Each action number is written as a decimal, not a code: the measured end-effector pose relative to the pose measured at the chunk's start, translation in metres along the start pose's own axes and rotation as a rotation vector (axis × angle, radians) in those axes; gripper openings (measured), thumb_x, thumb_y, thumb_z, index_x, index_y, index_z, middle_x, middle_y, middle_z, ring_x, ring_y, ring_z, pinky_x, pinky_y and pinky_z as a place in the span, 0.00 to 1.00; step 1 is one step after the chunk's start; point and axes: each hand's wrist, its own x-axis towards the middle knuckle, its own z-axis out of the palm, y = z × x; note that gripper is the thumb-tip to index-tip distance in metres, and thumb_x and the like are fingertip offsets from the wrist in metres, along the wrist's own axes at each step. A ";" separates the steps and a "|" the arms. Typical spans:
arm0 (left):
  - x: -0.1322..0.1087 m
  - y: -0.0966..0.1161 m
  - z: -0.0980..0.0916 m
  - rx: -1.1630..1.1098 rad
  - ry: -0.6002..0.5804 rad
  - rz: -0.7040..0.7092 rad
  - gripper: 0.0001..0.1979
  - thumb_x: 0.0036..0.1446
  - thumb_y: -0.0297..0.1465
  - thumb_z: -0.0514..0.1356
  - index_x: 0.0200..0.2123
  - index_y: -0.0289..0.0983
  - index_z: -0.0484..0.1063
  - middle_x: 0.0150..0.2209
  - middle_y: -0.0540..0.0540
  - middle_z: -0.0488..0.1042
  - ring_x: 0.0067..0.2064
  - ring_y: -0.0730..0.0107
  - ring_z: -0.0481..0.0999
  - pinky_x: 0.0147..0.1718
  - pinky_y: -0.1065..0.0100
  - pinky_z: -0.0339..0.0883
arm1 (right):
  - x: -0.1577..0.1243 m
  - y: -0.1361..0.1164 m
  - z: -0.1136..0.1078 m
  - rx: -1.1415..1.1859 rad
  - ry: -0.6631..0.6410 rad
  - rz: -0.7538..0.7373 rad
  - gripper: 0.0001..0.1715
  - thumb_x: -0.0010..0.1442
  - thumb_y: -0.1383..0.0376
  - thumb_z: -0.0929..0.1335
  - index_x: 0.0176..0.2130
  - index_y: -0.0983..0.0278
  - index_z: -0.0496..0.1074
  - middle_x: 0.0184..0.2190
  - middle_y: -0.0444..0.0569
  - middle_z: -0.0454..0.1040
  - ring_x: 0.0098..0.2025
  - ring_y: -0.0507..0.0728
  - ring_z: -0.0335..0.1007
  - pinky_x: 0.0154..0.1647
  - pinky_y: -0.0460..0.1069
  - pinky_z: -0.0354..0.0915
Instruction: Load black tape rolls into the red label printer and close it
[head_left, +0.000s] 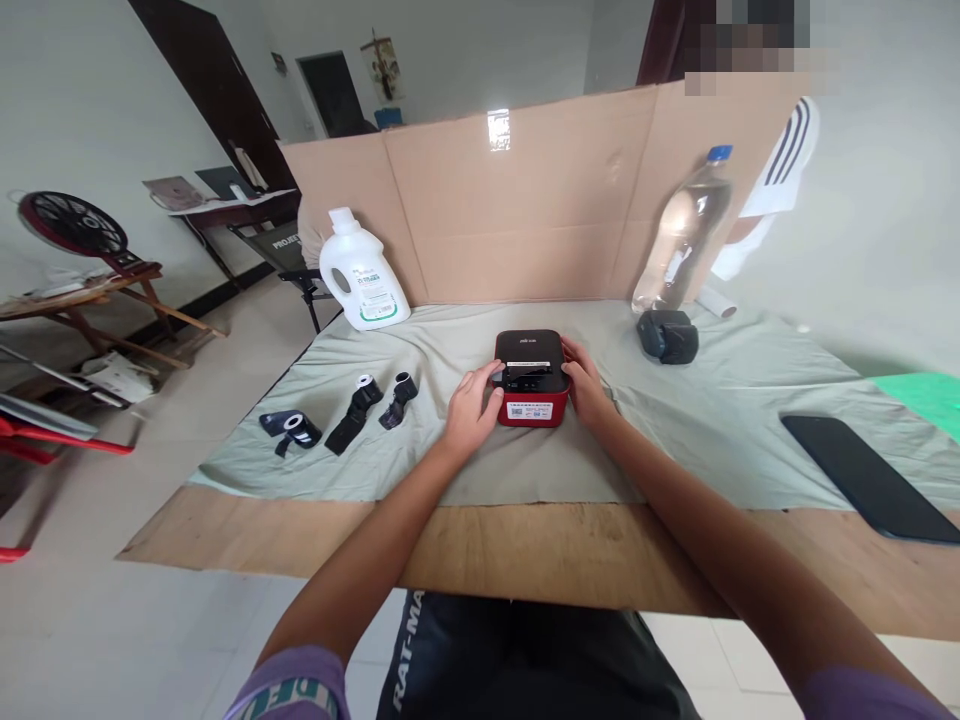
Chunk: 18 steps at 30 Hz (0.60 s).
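Observation:
A small black-topped, red-sided box that looks like a receipt printer (pixel 531 390) rests on the cloth in front of me, with labels on its front and a narrow pale strip across its top. My left hand (pixel 472 410) grips its left side, fingertips reaching the top edge. Along the opposite side my right hand (pixel 589 385) is pressed, its thumb at the front right corner. The printer is held between both hands. To its left lie two dark rolls, a white-cored roll (pixel 356 412) and a smaller roll (pixel 399 400), each partly unwound.
Another dark roll (pixel 294 430) lies farther left. A white detergent bottle (pixel 367 275) and a clear bottle (pixel 682 240) stand by the cardboard screen (pixel 517 215). A black device (pixel 667 336) and a phone (pixel 870 475) lie right. A person's white sleeve (pixel 787 165) shows behind.

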 end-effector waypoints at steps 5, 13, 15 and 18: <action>-0.003 0.005 0.001 0.015 0.005 -0.025 0.20 0.70 0.34 0.49 0.62 0.37 0.64 0.58 0.38 0.73 0.57 0.59 0.73 0.58 0.56 0.66 | -0.003 0.006 -0.001 -0.044 -0.009 -0.002 0.33 0.54 0.56 0.67 0.59 0.55 0.67 0.64 0.47 0.69 0.67 0.62 0.62 0.70 0.62 0.57; -0.009 0.008 0.009 -0.036 -0.084 -0.111 0.39 0.57 0.40 0.66 0.68 0.39 0.57 0.70 0.34 0.57 0.70 0.50 0.59 0.66 0.49 0.58 | -0.011 -0.010 -0.024 -0.265 -0.172 -0.032 0.39 0.57 0.41 0.69 0.61 0.55 0.66 0.65 0.51 0.67 0.68 0.64 0.60 0.69 0.62 0.58; -0.008 0.007 0.006 -0.121 -0.125 -0.155 0.41 0.57 0.38 0.67 0.70 0.41 0.55 0.68 0.36 0.62 0.68 0.52 0.64 0.64 0.51 0.62 | -0.010 -0.020 -0.035 -0.327 -0.411 0.002 0.47 0.53 0.43 0.74 0.65 0.54 0.62 0.67 0.53 0.64 0.68 0.67 0.60 0.66 0.64 0.61; -0.005 0.007 0.002 -0.227 -0.159 -0.192 0.44 0.55 0.35 0.68 0.71 0.42 0.53 0.64 0.37 0.68 0.61 0.55 0.73 0.57 0.55 0.71 | -0.012 -0.026 -0.036 -0.447 -0.537 -0.033 0.61 0.47 0.50 0.79 0.71 0.53 0.52 0.69 0.54 0.61 0.67 0.70 0.62 0.64 0.66 0.63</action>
